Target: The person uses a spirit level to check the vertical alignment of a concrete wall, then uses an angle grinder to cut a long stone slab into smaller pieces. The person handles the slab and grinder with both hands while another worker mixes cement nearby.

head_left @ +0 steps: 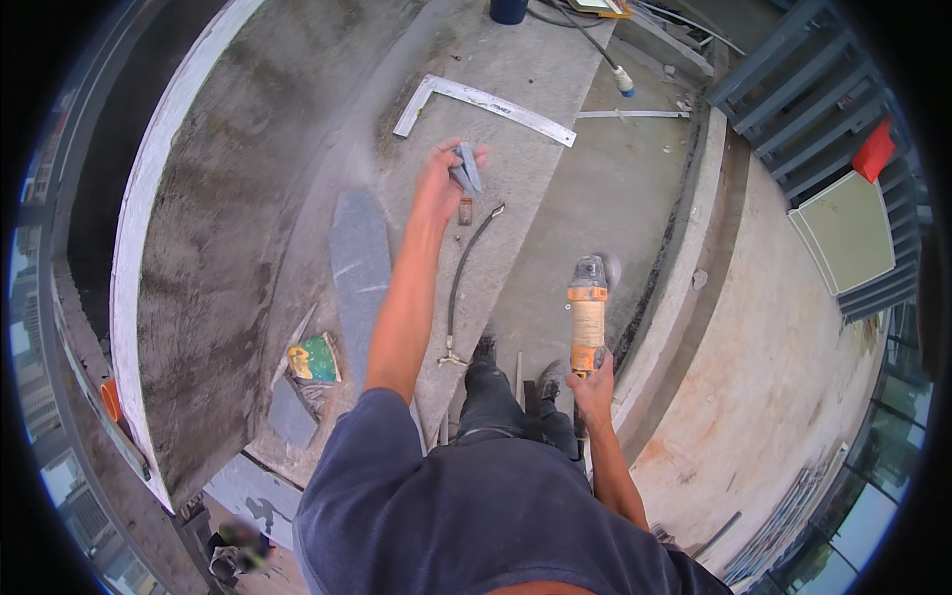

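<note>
Out over the concrete slab [555, 69], the left hand [441, 178] reaches toward 12 o'clock, fingers closed around 1 small grey wedge piece [466, 167]. The right hand [593, 389], at 4 o'clock, grips an orange angle grinder [587, 312] pointing downward. A metal square [476, 99] lies beyond.

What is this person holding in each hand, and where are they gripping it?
The left hand pinches a small grey stone piece by its lower end. The right hand grips an angle grinder by its rear handle.

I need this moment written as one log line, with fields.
left hand: holds small grey piece, raised | right hand: grips angle grinder, pointing down | ahead on slab: metal square
</note>
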